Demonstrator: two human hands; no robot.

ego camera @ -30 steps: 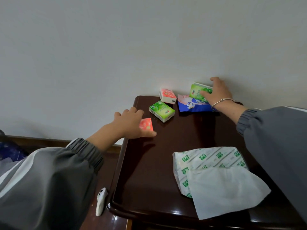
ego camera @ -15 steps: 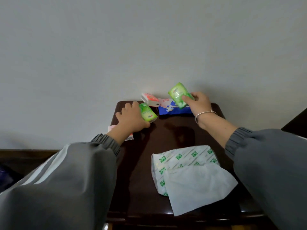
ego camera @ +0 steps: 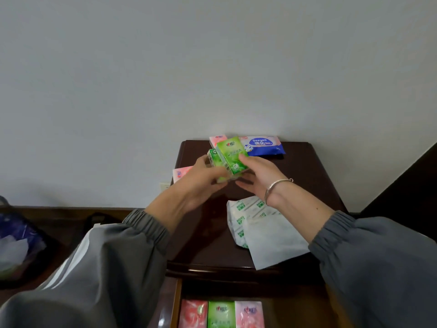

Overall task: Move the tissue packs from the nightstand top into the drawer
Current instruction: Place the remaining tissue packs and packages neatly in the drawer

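Above the dark wooden nightstand (ego camera: 314, 176) both hands meet, holding two green tissue packs together. My left hand (ego camera: 201, 183) grips one green pack (ego camera: 214, 158) and also a pink pack (ego camera: 181, 175) that sticks out behind it. My right hand (ego camera: 256, 178) pinches the other green pack (ego camera: 233, 155), tilted up. At the back edge a second pink pack (ego camera: 217, 139) lies beside a blue wet-wipe pack (ego camera: 262, 145). Below, the open drawer (ego camera: 176, 304) holds a pink-red, a green and a pink pack (ego camera: 221, 314) side by side.
A large white-and-green tissue pack (ego camera: 246, 216) with a loose white sheet (ego camera: 274, 242) over it lies on the nightstand's front right. A dark bag with plastic (ego camera: 16, 242) sits on the floor at left. The wall stands right behind the nightstand.
Both hands lifted off the top and came together, bringing the two green packs side by side. The view tilted down, so the open drawer now shows.
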